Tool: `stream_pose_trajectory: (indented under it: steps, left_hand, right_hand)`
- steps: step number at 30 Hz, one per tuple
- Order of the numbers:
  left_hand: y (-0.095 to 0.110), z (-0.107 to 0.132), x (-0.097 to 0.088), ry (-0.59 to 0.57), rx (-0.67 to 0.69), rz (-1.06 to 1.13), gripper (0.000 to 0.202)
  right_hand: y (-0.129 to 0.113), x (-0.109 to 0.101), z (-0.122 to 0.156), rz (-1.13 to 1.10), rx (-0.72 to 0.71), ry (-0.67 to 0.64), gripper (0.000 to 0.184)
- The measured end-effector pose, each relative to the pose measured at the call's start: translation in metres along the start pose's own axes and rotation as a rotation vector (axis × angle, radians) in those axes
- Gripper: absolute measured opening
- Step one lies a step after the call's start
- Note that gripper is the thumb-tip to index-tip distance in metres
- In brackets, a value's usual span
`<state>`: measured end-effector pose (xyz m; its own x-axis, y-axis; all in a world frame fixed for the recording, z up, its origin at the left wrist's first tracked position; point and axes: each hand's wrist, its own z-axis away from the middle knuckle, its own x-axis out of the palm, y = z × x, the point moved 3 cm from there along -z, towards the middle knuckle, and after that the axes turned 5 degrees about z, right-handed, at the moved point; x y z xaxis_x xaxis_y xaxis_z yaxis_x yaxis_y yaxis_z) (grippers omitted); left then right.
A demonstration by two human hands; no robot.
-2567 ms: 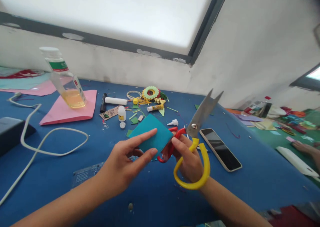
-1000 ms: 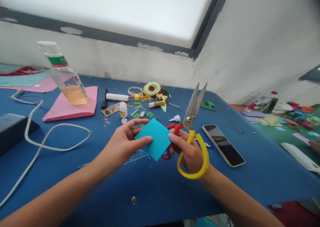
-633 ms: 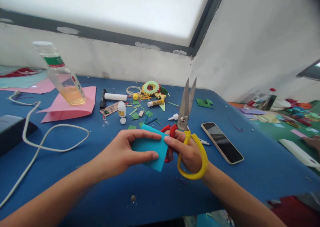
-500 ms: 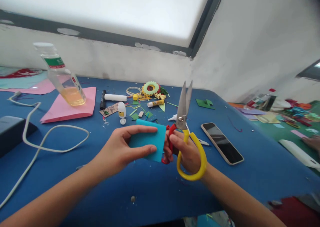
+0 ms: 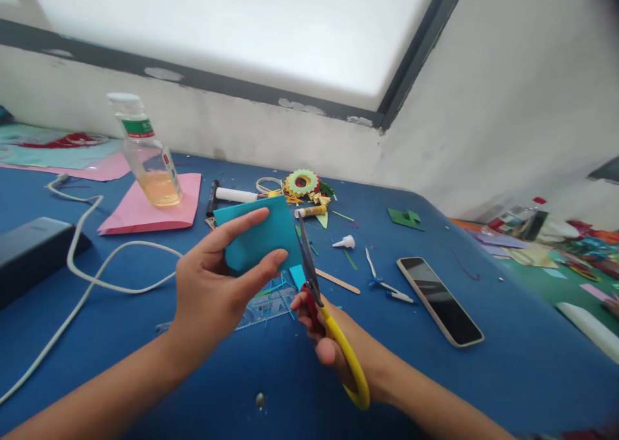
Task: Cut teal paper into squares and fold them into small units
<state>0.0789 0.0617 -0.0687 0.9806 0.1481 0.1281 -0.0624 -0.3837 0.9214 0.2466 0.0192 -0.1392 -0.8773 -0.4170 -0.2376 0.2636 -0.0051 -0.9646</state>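
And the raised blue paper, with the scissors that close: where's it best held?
Probably by its left side, coming from the left, as the left hand does. The blue paper is flat and thin, easily pinched, and the scissors stand at its right edge, so fingers there look riskier.

Blue table [image 5: 522, 337]; phone [image 5: 441, 302], wooden stick [image 5: 339, 281]

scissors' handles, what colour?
One yellow handle and one red handle; shows best in the head view.
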Motion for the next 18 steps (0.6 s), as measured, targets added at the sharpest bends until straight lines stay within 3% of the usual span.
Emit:
stream_pose_trajectory:
  steps: [15, 18]
  left_hand:
    - [0.0035, 0.0008, -0.0038, 0.098, 0.102, -0.147, 0.045]
    - [0.0041, 0.0010, -0.0032, 0.100, 0.124, -0.162, 0.045]
  right_hand:
    - [-0.0018, 0.0024, 0.0034, 0.099, 0.010, -0.016, 0.088]
    - [-0.0015, 0.0023, 0.0030, 0.139, 0.022, 0.000, 0.080]
